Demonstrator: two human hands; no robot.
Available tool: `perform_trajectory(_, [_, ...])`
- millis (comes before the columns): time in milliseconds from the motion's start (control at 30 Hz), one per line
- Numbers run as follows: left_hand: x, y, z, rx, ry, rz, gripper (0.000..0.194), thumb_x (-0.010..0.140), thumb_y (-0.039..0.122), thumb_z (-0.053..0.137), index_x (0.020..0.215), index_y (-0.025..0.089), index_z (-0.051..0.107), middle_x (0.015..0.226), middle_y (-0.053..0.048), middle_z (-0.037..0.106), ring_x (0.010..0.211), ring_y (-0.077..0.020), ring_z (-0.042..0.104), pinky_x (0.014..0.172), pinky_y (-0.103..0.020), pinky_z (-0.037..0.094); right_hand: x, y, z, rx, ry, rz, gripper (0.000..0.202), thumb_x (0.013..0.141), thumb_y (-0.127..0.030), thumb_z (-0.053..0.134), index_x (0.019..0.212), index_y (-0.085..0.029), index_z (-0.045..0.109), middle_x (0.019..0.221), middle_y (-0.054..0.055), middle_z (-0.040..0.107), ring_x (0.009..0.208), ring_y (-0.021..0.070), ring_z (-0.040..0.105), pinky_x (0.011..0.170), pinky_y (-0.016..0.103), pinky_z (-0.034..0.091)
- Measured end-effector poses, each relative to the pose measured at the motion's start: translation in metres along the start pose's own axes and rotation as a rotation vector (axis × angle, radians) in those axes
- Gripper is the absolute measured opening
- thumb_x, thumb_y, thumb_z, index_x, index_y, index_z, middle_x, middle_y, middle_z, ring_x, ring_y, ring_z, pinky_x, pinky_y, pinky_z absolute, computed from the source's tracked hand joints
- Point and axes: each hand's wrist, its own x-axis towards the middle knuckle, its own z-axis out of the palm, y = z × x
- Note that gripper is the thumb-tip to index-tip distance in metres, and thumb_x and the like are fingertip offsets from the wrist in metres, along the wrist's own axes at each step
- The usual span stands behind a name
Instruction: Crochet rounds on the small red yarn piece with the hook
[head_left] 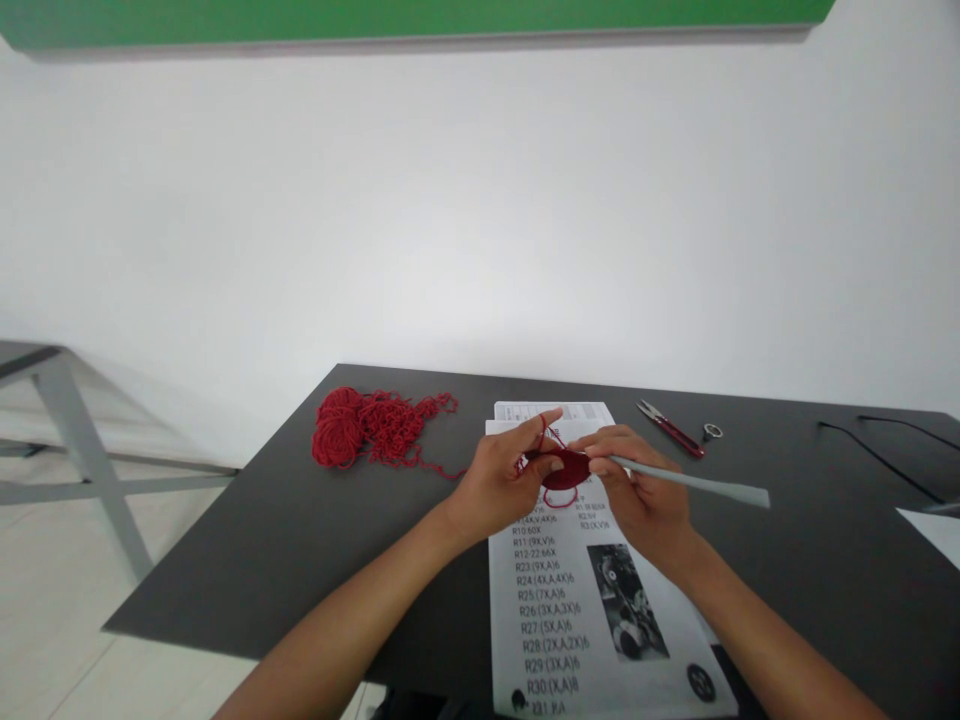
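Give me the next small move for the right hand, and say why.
Probably guide the grey-handled tool to the red strand and catch it, since the right hand holds the tool at the red piece while the left hand pinches that piece, with the strand at its raised finger. The tool's tip is hidden.

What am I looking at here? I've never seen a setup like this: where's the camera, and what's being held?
There is no machine here, just a person's two bare hands. The single picture comes from a camera worn on that person's head, looking forward and down.

The left hand pinches a small red piece, with a red strand around a raised finger. The right hand holds a grey tool against that piece; its tip is too small to make out.

On the dark table, red yarn lies to the left, printed pages lie beneath the hands, and snips lie beyond the right hand.
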Motion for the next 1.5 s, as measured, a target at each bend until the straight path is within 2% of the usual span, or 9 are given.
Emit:
perform_trajectory(267, [0.001,0.0,-0.003,0.202,0.017,0.043,0.049,0.091,0.011,0.058,0.139,0.017,0.057,0.09,-0.002,0.078,0.081,-0.0144,0.072,0.083,-0.027,0.058,0.011,-0.005,-0.002,-0.218,-0.139,-0.282,0.015,0.095,-0.016,0.065,0.107,-0.024,0.067,0.096,0.006,0.077,0.084,0.022,0.071,0.081,0.042,0.056])
perform_trajectory(400, [0.001,0.001,0.001,0.161,0.061,-0.003,0.039,0.091,0.017,0.062,0.13,0.019,0.066,0.091,-0.003,0.079,0.081,-0.0156,0.072,0.082,-0.028,0.058,0.007,-0.001,-0.001,-0.381,-0.215,-0.343,0.026,0.093,-0.015,0.069,0.117,-0.024,0.068,0.101,0.009,0.075,0.092,0.024,0.07,0.081,0.042,0.058])
perform_trajectory(633, [0.002,0.003,0.016,-0.742,0.157,-0.472,0.058,0.074,0.033,0.087,0.126,0.014,0.068,0.081,-0.003,0.077,0.066,-0.0121,0.068,0.067,-0.024,0.054,0.001,0.005,-0.003,-0.332,-0.178,-0.241,0.039,0.097,-0.021,0.064,0.133,-0.036,0.062,0.11,0.005,0.075,0.1,0.0254,0.072,0.085,0.043,0.061])
perform_trajectory(767, [0.0,0.002,0.022,-0.958,0.184,-0.561,0.06,0.069,0.035,0.092,0.122,0.015,0.07,0.081,-0.003,0.076,0.066,-0.011,0.067,0.068,-0.023,0.052,0.006,-0.003,-0.003,-0.464,-0.135,-0.392,0.036,0.095,-0.013,0.066,0.126,-0.031,0.066,0.104,0.004,0.077,0.097,0.0214,0.073,0.093,0.042,0.057])
perform_trajectory(867, [0.0,-0.001,0.021,-0.797,0.205,-0.469,0.061,0.076,0.038,0.086,0.131,0.017,0.066,0.085,-0.003,0.077,0.066,-0.0118,0.066,0.066,-0.025,0.053,0.007,-0.008,0.0,-0.616,-0.143,-0.457,0.029,0.095,-0.01,0.065,0.119,-0.025,0.069,0.102,0.006,0.078,0.096,0.0207,0.073,0.102,0.044,0.05])
perform_trajectory(933, [0.001,-0.003,0.016,-0.519,0.186,-0.329,0.055,0.083,0.033,0.079,0.134,0.018,0.065,0.091,-0.004,0.077,0.075,-0.014,0.068,0.07,-0.026,0.055,0.005,-0.008,0.002,-0.603,-0.093,-0.419,0.026,0.094,-0.014,0.068,0.117,-0.026,0.069,0.101,0.005,0.078,0.095,0.0215,0.072,0.099,0.045,0.049])
perform_trajectory(1100, [0.007,-0.001,-0.005,0.071,0.162,0.023,0.048,0.091,0.014,0.062,0.139,0.019,0.061,0.091,-0.001,0.076,0.08,-0.0133,0.068,0.079,-0.027,0.056,0.001,-0.01,0.011,-0.172,0.085,-0.087,0.016,0.097,-0.021,0.064,0.109,-0.029,0.071,0.101,0.004,0.075,0.094,0.0217,0.069,0.087,0.041,0.054])
perform_trajectory(1267, [0.008,-0.001,-0.013,0.22,0.19,0.19,0.044,0.094,0.014,0.061,0.138,0.019,0.06,0.09,-0.002,0.071,0.082,-0.0137,0.067,0.077,-0.026,0.057,0.0,-0.018,0.019,0.08,0.089,0.261,0.006,0.093,-0.028,0.069,0.097,-0.03,0.073,0.101,0.001,0.075,0.094,0.0201,0.073,0.083,0.034,0.059])
perform_trajectory(1500, [0.01,-0.006,-0.01,0.224,0.192,0.183,0.04,0.095,0.017,0.064,0.135,0.021,0.063,0.085,-0.002,0.069,0.082,-0.0144,0.068,0.08,-0.027,0.059,-0.005,-0.022,0.027,0.065,0.066,0.375,0.01,0.094,-0.036,0.065,0.097,-0.028,0.07,0.109,0.003,0.076,0.102,0.0217,0.073,0.087,0.034,0.06])
